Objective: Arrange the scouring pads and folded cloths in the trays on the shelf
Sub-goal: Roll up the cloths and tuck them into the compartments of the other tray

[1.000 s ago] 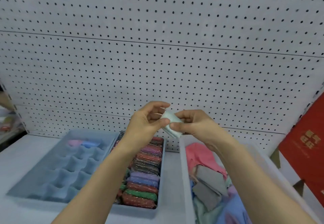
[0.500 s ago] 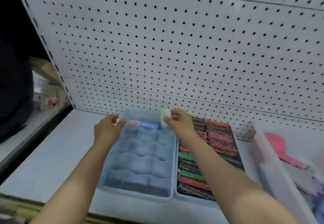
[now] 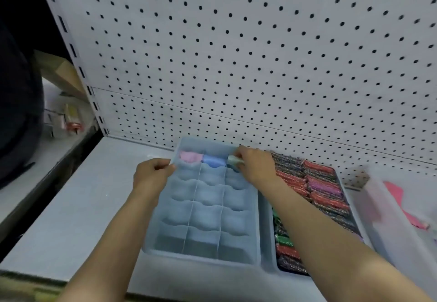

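Note:
A pale blue divided tray (image 3: pixel 165 207) lies on the white shelf (image 3: pixel 78 202). Its back row holds a folded pink cloth (image 3: pixel 189 156) on the left and a folded blue cloth (image 3: pixel 214 160) in the middle. My right hand (image 3: pixel 256 165) pinches a folded pale green cloth (image 3: pixel 234 160) down in the back right compartment. My left hand (image 3: pixel 151 176) grips the tray's left rim near the back. To the right, a second tray (image 3: pixel 266 219) is packed with glittery scouring pads (image 3: pixel 319 188) in red, purple, green and dark colours.
A clear bin (image 3: pixel 387 219) at the far right holds loose cloths, a pink one (image 3: pixel 397 195) on top. The white pegboard (image 3: pixel 260 65) closes off the back of the shelf. A dark figure (image 3: pixel 16 112) and another shelf with small goods sit to the left.
My hands left the clear bin and carried the pale green cloth left to the divided tray. The right hand has lowered it into the back right compartment; the left hand took the tray's rim.

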`<state>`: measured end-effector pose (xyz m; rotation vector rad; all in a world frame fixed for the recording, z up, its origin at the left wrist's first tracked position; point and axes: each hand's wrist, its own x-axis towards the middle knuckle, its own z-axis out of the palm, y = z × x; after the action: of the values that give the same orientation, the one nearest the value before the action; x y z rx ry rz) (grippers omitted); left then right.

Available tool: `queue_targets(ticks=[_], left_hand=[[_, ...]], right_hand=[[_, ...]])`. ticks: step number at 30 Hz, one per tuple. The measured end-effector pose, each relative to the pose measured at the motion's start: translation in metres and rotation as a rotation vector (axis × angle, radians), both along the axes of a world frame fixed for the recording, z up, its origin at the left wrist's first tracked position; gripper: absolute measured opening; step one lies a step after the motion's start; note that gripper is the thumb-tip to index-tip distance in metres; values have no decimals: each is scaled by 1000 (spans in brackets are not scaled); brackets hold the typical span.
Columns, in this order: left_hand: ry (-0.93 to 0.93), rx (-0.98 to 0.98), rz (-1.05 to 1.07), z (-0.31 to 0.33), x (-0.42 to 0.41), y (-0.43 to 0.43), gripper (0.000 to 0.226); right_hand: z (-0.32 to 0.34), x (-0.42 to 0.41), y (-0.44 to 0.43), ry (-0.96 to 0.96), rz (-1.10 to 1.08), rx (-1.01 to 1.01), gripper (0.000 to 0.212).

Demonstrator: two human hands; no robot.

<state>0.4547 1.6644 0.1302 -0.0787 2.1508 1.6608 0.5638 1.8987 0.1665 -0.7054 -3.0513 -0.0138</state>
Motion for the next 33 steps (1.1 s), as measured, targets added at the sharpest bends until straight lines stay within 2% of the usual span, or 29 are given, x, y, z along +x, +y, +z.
queue_targets(ticks=[4, 12, 18, 21, 25, 29, 33], left_hand=[[7, 22, -16, 4, -2, -3, 4], [33, 7, -11, 6, -2, -4, 3], [49, -24, 10, 7, 1, -2, 5], [51, -80, 18, 9, 2, 0, 5], [97, -195, 31, 16, 9, 7, 13], [308, -517, 62, 40, 32, 41, 55], [564, -400, -16, 73, 89, 117, 56]], right_hand=[[-1, -15, 1, -113, -23, 21, 25], [-6, -23, 6, -203, 47, -191, 20], [-12, -21, 3, -183, 38, -197, 13], [-4, -18, 4, -186, 55, -276, 15], [32, 3, 12, -21, 75, -366, 34], [78, 52, 35, 225, 137, -405, 35], [109, 125, 76, 396, 110, -427, 31]])
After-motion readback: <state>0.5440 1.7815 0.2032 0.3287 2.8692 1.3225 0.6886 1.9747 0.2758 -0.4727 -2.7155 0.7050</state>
